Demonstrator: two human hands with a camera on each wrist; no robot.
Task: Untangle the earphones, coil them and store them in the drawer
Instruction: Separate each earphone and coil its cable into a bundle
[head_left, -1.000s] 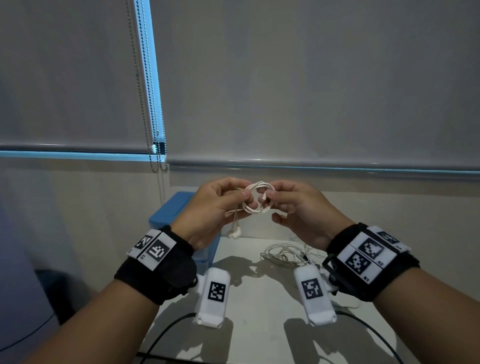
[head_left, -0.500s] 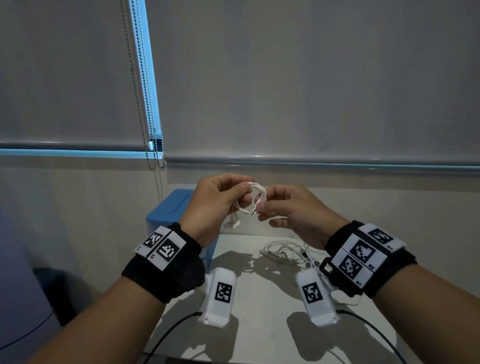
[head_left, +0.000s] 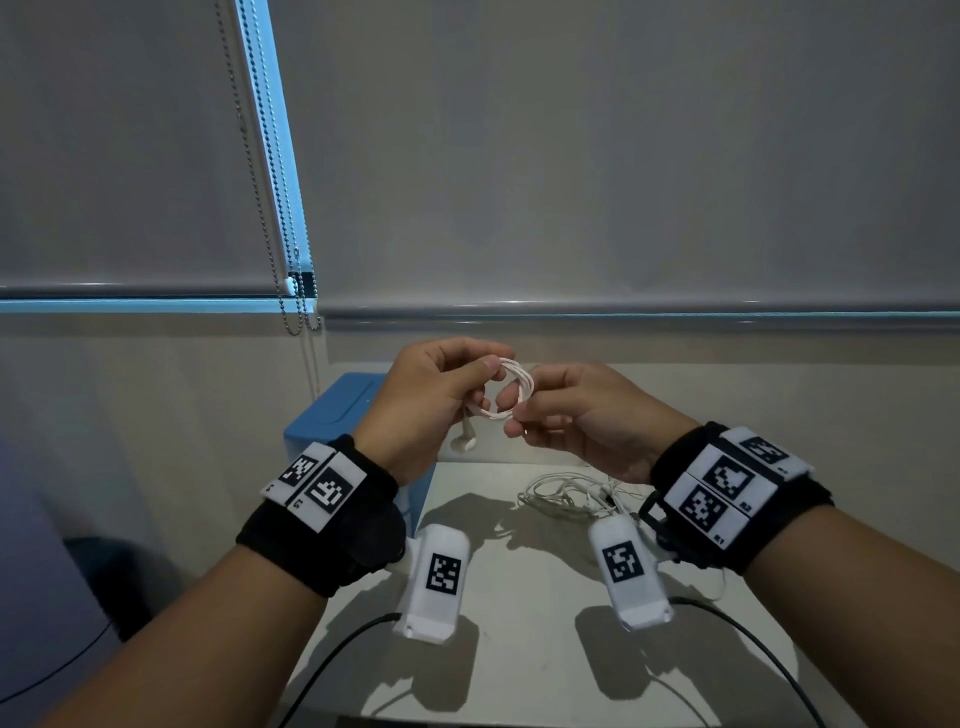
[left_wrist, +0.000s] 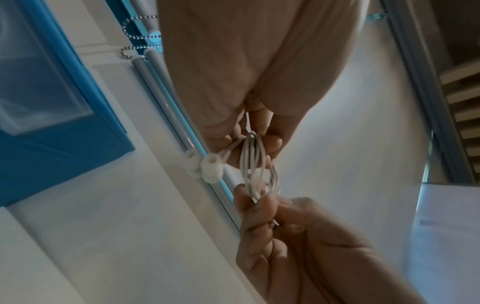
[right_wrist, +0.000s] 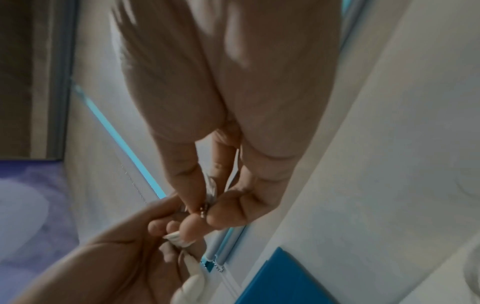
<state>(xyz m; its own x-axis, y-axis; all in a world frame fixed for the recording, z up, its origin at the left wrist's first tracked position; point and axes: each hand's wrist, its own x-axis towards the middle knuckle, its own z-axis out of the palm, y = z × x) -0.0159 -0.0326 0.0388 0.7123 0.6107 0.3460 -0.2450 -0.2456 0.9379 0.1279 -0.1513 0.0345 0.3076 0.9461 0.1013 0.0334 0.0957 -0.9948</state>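
A small coil of white earphones (head_left: 525, 383) is held in the air over the table, between both hands. My left hand (head_left: 488, 374) pinches its left side with thumb and fingers, and the two earbuds (head_left: 464, 442) dangle below it. My right hand (head_left: 519, 410) pinches the coil's lower right part. In the left wrist view the loops (left_wrist: 257, 170) stretch between the left fingertips (left_wrist: 272, 142) and the right fingertips (left_wrist: 244, 197), with the earbuds (left_wrist: 211, 166) beside them. The right wrist view shows the metal plug (right_wrist: 203, 211) gripped in the right fingers.
A blue drawer unit (head_left: 337, 410) stands at the table's far left, behind my left hand. A second tangled white earphone set (head_left: 566, 493) lies on the white table (head_left: 519, 623) under my right wrist. Bead chains (head_left: 291, 291) hang from the blinds on the wall.
Both hands have kept hold of the coil and stayed at about the same height. The right fingers have shifted lower along the loop, and the coil has turned slightly.
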